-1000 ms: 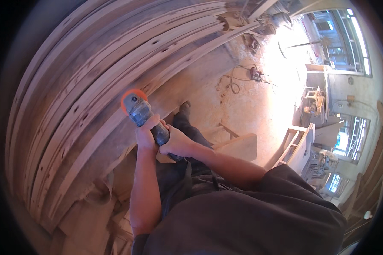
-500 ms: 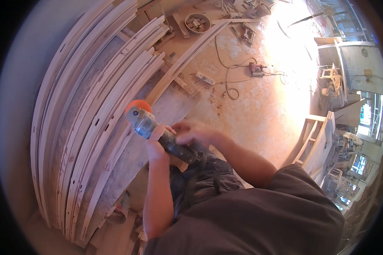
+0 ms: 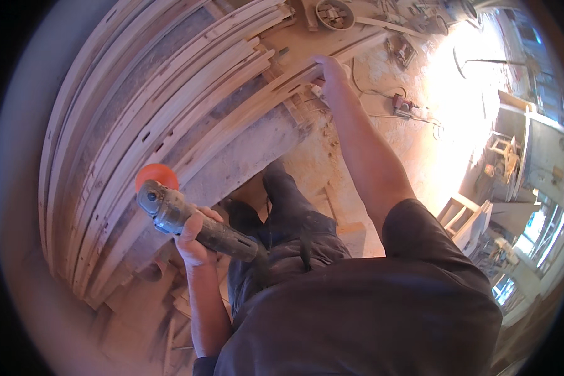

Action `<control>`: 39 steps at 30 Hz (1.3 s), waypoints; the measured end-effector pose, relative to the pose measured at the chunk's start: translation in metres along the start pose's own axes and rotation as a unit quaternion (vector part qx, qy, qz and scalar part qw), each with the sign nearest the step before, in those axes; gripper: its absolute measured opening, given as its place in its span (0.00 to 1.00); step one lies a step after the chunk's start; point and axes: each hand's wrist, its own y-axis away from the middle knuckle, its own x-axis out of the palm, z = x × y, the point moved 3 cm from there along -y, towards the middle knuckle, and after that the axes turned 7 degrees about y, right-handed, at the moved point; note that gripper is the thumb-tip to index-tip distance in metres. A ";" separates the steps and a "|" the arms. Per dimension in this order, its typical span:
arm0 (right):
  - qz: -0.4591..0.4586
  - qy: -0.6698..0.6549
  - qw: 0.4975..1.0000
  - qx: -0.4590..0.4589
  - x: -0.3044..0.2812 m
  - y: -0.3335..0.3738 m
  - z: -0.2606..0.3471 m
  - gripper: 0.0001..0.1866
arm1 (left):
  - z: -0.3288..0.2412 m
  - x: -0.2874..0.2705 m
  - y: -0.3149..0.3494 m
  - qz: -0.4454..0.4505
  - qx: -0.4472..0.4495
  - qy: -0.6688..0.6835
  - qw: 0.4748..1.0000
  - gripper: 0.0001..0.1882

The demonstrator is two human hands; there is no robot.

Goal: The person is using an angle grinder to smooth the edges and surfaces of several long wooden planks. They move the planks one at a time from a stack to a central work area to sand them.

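My left hand (image 3: 194, 241) is wrapped round the dark body of an angle grinder (image 3: 197, 222). The grinder's metal head points up and left, with an orange disc (image 3: 157, 177) in front of the long wooden pieces. My right arm is stretched far forward. At its end my right hand (image 3: 333, 72) grips the nearest long wooden beam (image 3: 257, 113) near its far end, its fingers over the top edge and partly hidden. This pale beam lies along the near edge of a dusty grey bench (image 3: 250, 147).
Several long curved wooden pieces (image 3: 106, 163) lie side by side at left. A round tub (image 3: 335, 14) of wood blocks stands far off. A red power tool (image 3: 404, 106) and its cord lie on the floor. Wooden frames (image 3: 460, 216) stand at right. Scrap boards lie at lower left.
My right hand has left the grinder and reached forward to the beam. My left hand has carried the grinder left and slightly down. The view has shifted.
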 end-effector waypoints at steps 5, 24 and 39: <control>-0.011 0.084 0.995 0.049 -0.013 0.038 0.002 0.23 | -0.004 -0.026 0.021 -0.041 0.021 0.070 0.997 0.16; 0.051 0.185 0.979 0.067 0.005 0.003 -0.019 0.24 | 0.001 -0.074 0.056 -0.149 0.039 0.132 0.979 0.16; 0.159 0.017 0.986 0.040 0.025 0.002 -0.024 0.15 | 0.008 -0.078 0.050 -0.146 0.032 0.159 0.976 0.14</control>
